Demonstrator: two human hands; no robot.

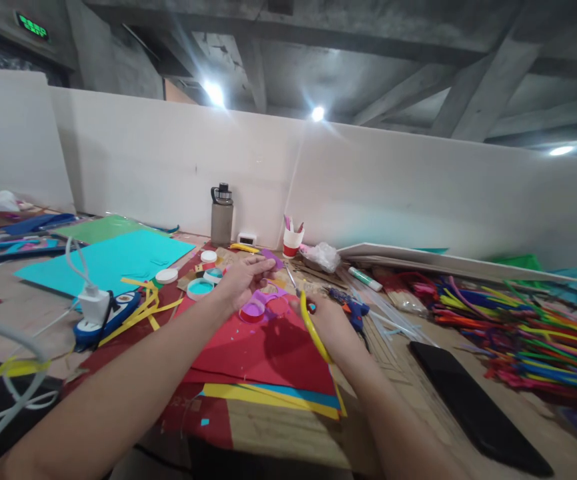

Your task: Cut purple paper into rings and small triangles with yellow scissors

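One left hand (241, 283) is raised above the work surface, its thumb and fingers closed together on a small purple piece (271, 259). From where I stand, the right hand (331, 323) is curled around the scissors (313, 327), clamped at the yellow handle; the blades point away from the person, near the purple piece. How far apart the blades stand, I cannot tell.

Below the hands lie the red sheets (263, 357), over blue and yellow ones. A purple cutout (274, 291) and a purple tub (252, 310) rest on the red, between the forearms. Left of these: two blue tubs, white lids, yellow strips (143, 313) and a cyan sheet (113, 260). Right of the right hand: a glue gun (355, 310), clear sticks, a phone (478, 408) and a heap of pipe cleaners (538, 333). Behind: a bottle (222, 223) and a pen cup (293, 241), both upright before the white panel (178, 160).
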